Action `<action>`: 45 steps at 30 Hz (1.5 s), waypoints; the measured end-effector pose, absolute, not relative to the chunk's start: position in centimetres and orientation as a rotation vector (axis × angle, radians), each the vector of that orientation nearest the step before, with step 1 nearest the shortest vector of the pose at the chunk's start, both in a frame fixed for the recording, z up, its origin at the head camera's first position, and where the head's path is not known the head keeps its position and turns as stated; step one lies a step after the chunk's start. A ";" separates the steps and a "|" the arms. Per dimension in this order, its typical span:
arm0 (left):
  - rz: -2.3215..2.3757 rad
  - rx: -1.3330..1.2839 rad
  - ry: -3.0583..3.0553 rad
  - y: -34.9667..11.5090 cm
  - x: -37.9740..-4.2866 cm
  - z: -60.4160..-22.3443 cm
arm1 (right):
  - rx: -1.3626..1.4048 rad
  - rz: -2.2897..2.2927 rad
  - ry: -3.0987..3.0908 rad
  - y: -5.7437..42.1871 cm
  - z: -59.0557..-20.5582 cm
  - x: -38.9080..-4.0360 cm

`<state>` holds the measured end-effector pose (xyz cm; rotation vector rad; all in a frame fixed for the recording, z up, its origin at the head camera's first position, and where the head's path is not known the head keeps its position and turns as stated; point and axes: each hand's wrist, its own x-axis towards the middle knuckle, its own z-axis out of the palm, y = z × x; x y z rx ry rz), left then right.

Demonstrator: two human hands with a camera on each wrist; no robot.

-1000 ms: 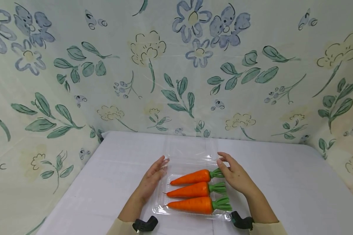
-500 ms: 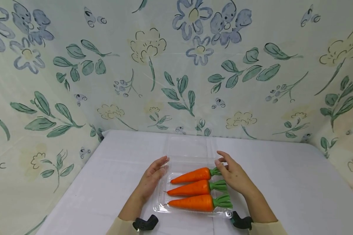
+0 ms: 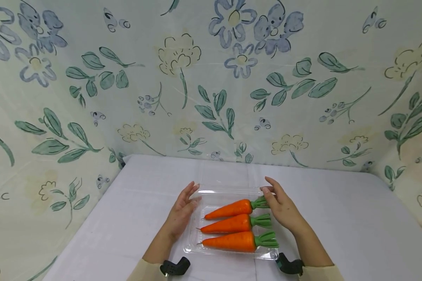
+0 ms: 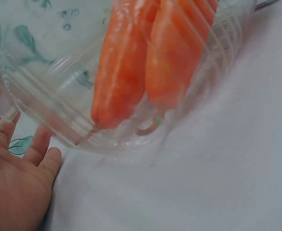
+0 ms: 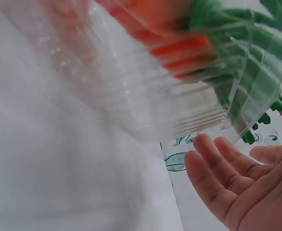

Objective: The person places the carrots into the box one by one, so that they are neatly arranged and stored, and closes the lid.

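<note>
You're holding your left hand [image 3: 181, 214] along the left edge of the clear container [image 3: 193, 238], fingers relaxed and extending toward its back left corner. Your right hand [image 3: 285, 208] is flanking the back right corner, fingers loosely extended and thumb lying just by the green top of the back carrot [image 3: 228, 209]; whether either thumb is pressing the plastic, I can't tell. Inside, that carrot is lying behind the middle carrot [image 3: 225, 225], with the front carrot [image 3: 228, 242] resting nearest the container's front edge. All three are pointing their tips at the left edge and their leaves at the right. The transparent lid [image 3: 225, 173] is standing open, stretching toward the back edge of the table [image 3: 337, 218].
</note>
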<state>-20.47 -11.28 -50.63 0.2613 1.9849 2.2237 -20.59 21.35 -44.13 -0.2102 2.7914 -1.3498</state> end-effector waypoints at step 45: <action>2.259 0.049 2.327 -10.2 -20.2 -50.8 | -0.187 -1.368 2.640 23.8 -42.6 -20.2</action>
